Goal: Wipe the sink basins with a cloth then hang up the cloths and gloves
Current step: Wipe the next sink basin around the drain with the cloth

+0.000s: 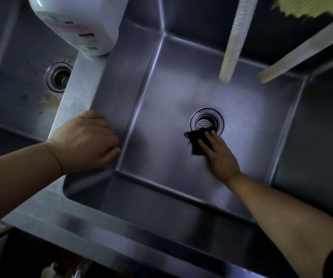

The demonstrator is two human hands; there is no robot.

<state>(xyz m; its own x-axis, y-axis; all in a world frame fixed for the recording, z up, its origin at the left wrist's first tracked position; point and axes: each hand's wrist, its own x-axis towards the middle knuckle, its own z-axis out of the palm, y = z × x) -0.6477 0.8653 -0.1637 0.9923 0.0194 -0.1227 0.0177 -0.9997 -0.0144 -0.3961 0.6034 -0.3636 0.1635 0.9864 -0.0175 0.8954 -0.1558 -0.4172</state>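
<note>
**Q:** Hands first — what are they doing?

**R:** Left hand (85, 140) is curling its fingers over the divider (71, 93) between the two basins, gripping that rim and bracing. Right hand (219, 153) is reaching down into the right basin (161, 97), fingers straight, pressing a dark cloth (198, 139) flat on the floor of it.

**Q:** Going left to right, what else is showing?

**R:** The left basin (11, 93) is lying at the far left, with its own drain (58, 77) and some yellowish stains near it. A white bottle (77, 23) is standing on the far end of the divider. In the right basin, the cloth is touching the near edge of the drain strainer (206, 122). A pale corrugated hose (235, 39) is hanging down over the far side, and a pale flat bar (306, 49) is slanting in from the far right.

**Q:** How far along is the job?

**R:** I'd say wiping is under way in the right basin. The left one is looking stained, so it probably is waiting its turn. Hanging up cloths and gloves is not yet done; no gloves are showing.
</note>
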